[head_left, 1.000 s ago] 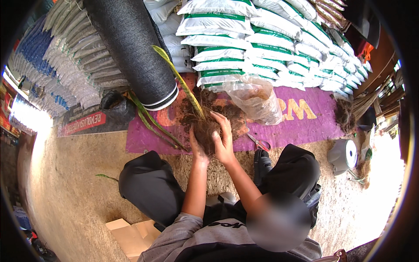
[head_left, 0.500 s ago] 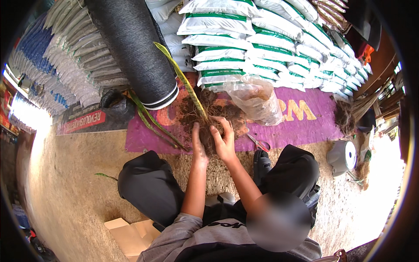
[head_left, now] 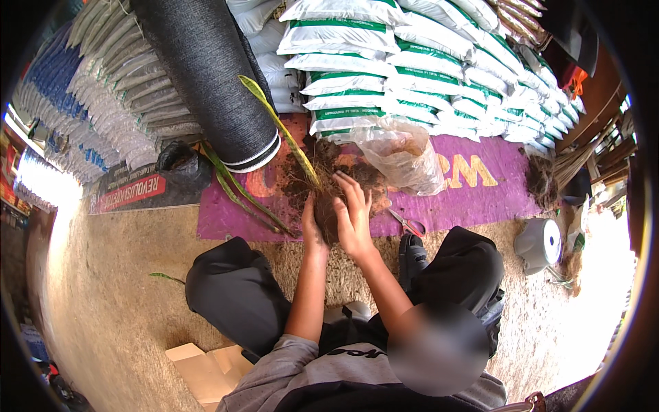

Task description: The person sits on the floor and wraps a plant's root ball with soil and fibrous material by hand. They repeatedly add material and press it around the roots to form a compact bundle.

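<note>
A snake plant (head_left: 292, 145) with one long yellow-edged leaf leans up and to the left from a dark root ball (head_left: 327, 223). My left hand (head_left: 314, 225) cups the left side of the root ball. Against its right side presses my right hand (head_left: 353, 220), its fingers fairly straight and pointing away from me. Loose soil and stringy roots (head_left: 328, 161) lie just beyond my hands on a purple banner (head_left: 473, 199). Two long cut leaves (head_left: 240, 193) rest to the left. Red-handled scissors (head_left: 412, 226) lie to the right of my right hand.
A clear plastic bag (head_left: 408, 161) with brown material stands beyond the scissors. Behind are a black mesh roll (head_left: 206, 75) and stacked white-and-green sacks (head_left: 343, 65). A black plastic bag (head_left: 184, 166) sits left, a grey stool-like object (head_left: 537, 246) right, and flattened cardboard (head_left: 206, 371) near left.
My right hand's fingers have straightened and shifted slightly upward along the root ball. The leaf's tip has dipped a little to the left. My left hand stays at the root ball.
</note>
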Available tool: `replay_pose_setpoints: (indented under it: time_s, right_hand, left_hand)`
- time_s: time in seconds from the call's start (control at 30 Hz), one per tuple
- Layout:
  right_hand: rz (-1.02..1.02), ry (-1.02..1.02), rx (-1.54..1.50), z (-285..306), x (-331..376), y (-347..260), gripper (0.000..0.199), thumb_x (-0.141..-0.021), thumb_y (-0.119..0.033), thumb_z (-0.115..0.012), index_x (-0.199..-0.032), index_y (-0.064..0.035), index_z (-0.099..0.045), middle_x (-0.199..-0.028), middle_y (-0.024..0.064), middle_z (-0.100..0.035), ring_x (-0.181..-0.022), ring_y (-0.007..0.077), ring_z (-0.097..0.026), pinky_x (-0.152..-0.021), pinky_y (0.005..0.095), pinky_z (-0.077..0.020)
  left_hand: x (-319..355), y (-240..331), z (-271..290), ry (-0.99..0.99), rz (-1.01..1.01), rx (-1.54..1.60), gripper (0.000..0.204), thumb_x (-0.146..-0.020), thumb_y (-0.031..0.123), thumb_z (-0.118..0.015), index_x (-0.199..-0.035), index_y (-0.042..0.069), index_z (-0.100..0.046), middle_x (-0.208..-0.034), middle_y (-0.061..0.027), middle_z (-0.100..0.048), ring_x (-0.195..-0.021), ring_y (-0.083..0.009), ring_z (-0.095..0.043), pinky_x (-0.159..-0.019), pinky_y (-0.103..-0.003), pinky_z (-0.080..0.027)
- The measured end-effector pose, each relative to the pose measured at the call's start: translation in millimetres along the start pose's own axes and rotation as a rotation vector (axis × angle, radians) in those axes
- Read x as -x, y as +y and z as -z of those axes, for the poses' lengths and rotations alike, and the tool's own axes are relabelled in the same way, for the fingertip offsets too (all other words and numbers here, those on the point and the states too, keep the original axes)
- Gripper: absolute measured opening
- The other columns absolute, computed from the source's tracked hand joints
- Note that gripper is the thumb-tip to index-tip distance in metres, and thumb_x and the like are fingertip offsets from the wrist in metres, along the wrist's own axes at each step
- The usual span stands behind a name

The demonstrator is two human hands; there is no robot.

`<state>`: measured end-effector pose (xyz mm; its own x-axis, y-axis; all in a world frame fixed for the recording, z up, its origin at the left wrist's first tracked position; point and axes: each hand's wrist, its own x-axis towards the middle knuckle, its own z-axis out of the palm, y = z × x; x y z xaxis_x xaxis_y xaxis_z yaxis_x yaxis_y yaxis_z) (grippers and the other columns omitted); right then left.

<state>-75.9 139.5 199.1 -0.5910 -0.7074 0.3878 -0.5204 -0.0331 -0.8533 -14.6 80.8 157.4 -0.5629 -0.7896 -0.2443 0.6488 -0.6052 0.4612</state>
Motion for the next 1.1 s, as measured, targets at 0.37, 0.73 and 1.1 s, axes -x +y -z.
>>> replay_pose_setpoints:
  time_s: [0.37, 0.73, 1.1]
  right_hand:
    - [0.081, 0.278, 0.364, 39.6, -25.3, -45.9, 0.068, -0.093, -0.044, -0.033, -0.143, -0.0037, -0.012, -0.149, 0.0231, 0.0, -0.137, 0.0416, 0.004, -0.103, 0.0614, 0.005]
    - [-0.348, -0.092, -0.069, 6.8, -27.7, 27.6, 0.071, -0.09, -0.061, -0.013, -0.146, -0.0189, -0.001, -0.152, 0.011, 0.005, -0.138, 0.0342, 0.007, -0.104, 0.0596, 0.0086]
    - [-0.073, -0.029, 0.222, 16.4, -14.8, 14.3, 0.061, -0.095, -0.044, -0.022, -0.146, -0.0118, -0.008, -0.151, 0.0156, -0.001, -0.138, 0.036, 0.001, -0.103, 0.0601, 0.01]
  left_hand:
    - [-13.4, -12.6, 40.9, 0.053, -0.06, -0.183, 0.032, -0.092, 0.028, -0.048, -0.105, 0.0, -0.058, -0.097, -0.0098, -0.063, -0.085, -0.0185, -0.061, -0.077, -0.032, -0.05]
    - [-14.1, -27.4, 34.0, 0.033, 0.068, -0.035, 0.037, -0.09, 0.029, -0.048, -0.109, -0.001, -0.056, -0.097, -0.0122, -0.063, -0.083, -0.0214, -0.063, -0.077, -0.033, -0.051]
    - [-5.0, -38.2, 19.2, -0.072, 0.167, 0.071, 0.037, -0.092, 0.029, -0.046, -0.111, -0.002, -0.054, -0.106, -0.0123, -0.061, -0.094, -0.0208, -0.061, -0.081, -0.034, -0.049]
